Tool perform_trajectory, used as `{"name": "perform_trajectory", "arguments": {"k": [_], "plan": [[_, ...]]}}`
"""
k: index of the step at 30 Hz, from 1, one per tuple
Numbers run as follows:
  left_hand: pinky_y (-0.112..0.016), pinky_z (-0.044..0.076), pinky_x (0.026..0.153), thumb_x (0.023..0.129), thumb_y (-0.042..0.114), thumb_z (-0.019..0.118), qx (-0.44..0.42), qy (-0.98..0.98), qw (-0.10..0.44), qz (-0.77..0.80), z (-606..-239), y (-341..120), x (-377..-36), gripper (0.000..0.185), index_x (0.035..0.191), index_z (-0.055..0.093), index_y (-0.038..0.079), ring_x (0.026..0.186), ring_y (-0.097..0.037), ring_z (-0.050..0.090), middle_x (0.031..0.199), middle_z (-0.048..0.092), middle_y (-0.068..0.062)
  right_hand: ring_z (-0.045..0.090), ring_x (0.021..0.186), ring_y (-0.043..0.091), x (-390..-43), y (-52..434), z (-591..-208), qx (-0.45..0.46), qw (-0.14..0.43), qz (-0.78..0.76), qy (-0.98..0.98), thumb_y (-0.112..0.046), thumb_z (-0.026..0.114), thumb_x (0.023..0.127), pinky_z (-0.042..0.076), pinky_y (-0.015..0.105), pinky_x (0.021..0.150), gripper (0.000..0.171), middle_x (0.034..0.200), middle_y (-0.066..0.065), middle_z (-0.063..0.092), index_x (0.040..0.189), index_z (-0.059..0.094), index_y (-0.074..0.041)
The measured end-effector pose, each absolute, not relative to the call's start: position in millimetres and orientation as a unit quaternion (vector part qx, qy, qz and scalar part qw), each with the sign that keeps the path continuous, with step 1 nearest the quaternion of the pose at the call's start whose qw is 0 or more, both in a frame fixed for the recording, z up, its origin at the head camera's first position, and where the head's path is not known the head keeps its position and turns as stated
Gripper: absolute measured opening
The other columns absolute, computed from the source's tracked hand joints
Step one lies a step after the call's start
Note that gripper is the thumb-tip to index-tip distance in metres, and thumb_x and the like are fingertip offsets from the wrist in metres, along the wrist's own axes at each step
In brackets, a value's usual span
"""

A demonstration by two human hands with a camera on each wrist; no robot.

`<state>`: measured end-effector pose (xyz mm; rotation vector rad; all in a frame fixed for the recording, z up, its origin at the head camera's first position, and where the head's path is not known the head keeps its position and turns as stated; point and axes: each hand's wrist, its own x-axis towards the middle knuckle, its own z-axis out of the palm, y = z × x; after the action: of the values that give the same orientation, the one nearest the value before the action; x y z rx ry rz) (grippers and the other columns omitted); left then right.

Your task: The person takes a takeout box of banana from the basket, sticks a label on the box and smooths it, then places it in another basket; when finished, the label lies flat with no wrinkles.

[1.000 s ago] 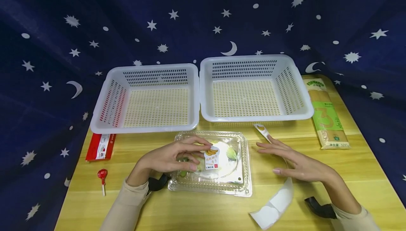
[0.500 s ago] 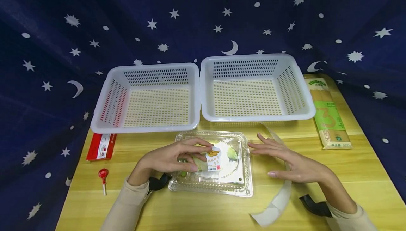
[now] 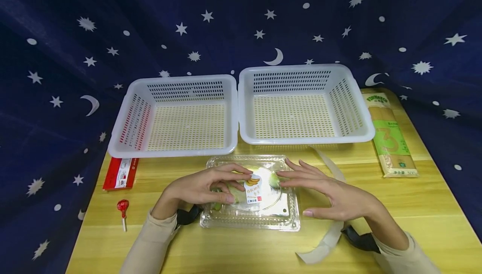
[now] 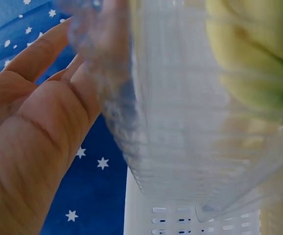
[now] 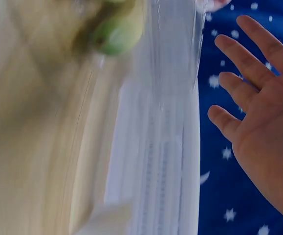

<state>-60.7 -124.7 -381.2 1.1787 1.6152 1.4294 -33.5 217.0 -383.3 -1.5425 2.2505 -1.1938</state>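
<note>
Resting at the banana sticker (image 3: pixel 253 194) on the clear clamshell (image 3: pixel 241 221), counter (image 3: pixel 211 251) centre: left hand (image 3: pixel 207 187), fingers loosely bent. Right hand (image 3: pixel 333 194) apart, fingers extended over clamshell; light outward smoothing advised.

A curtained-off tabletop workspace: star-patterned cloth (image 3: pixel 226 27) hangs around a wood-grained table (image 3: pixel 233 253).

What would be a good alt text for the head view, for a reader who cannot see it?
A left hand and spread right hand over a clear plastic container with a banana-picture sticker on top. Behind stand two white baskets, side by side, on a wood-look table.
</note>
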Motion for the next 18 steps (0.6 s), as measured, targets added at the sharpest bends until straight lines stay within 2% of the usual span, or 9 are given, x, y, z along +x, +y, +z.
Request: {"name": "perform_trajectory", "arguments": {"k": [5, 14, 18], "plan": [[-0.036, 0.051, 0.090, 0.095, 0.016, 0.053, 0.451, 0.627, 0.332, 0.541, -381.4, -126.9, -61.6, 0.054, 0.142, 0.032, -0.003, 0.120, -0.032, 0.050, 0.144, 0.029, -0.017, 0.017, 0.139, 0.041, -29.7, 193.0, -384.3, -0.541, 0.105, -0.388, 0.739, -0.019, 0.069, 0.080, -0.002, 0.035, 0.117, 0.064, 0.146, 0.013, 0.036, 0.137, 0.043, -0.004], [-0.032, 0.052, 0.087, 0.096, 0.018, 0.051, 0.449, 0.634, 0.332, 0.535, -384.6, -129.3, -63.6, 0.054, 0.141, 0.032, -0.003, 0.119, -0.032, 0.051, 0.145, 0.028, -0.018, 0.020, 0.138, 0.040, -32.4, 175.0, -389.8, -0.552, 0.115, -0.357, 0.745, -0.024, 0.066, 0.083, -0.006, 0.048, 0.114, 0.062, 0.146, 0.009, 0.039, 0.139, 0.042, -0.010], [-0.033, 0.052, 0.088, 0.095, 0.017, 0.053, 0.441, 0.642, 0.320, 0.539, -385.0, -131.7, -64.2, 0.054, 0.141, 0.032, -0.002, 0.123, -0.035, 0.046, 0.145, 0.026, -0.019, 0.019, 0.139, 0.040, -32.7, 173.5, -393.0, -0.553, 0.111, -0.347, 0.749, -0.024, 0.067, 0.083, -0.008, 0.049, 0.114, 0.062, 0.146, 0.009, 0.037, 0.138, 0.043, -0.012]]}}
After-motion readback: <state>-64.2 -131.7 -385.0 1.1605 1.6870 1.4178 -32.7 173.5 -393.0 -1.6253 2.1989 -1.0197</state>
